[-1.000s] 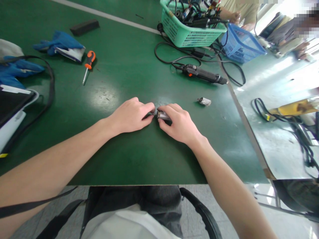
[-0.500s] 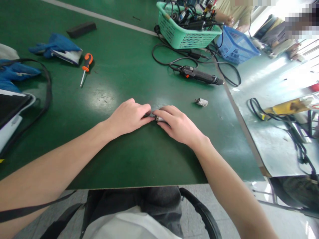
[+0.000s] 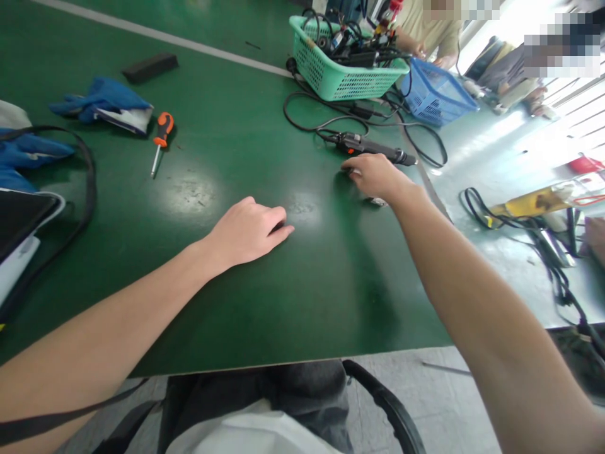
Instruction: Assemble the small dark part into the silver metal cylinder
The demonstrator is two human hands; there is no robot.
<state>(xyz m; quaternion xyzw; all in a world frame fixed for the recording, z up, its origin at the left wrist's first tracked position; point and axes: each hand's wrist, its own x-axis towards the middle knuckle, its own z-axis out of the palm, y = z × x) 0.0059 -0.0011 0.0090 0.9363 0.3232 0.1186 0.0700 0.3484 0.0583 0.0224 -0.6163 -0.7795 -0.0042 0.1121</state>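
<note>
My left hand (image 3: 253,232) rests on the green table, fingers loosely curled, thumb and index finger apart with nothing visible between them. Farther off to the right, my right hand (image 3: 373,173) reaches over the table, its fingers closed on a small silvery motor (image 3: 355,171), mostly covered by the hand. Under the wrist on that side, a second small silvery motor (image 3: 378,202) shows only in part. Just beyond my right hand lies a black electric screwdriver (image 3: 373,147) with its cord.
A green basket (image 3: 347,82) full of tools and cables stands at the back, beside a blue basket (image 3: 437,94). To the left are an orange-handled screwdriver (image 3: 163,135), blue gloves (image 3: 108,104) and a black block (image 3: 150,67). Other people sit beyond the baskets.
My right hand has left my left hand and moved away to the right with the small motor, now partly covering the second one. The left hand stays in place.
</note>
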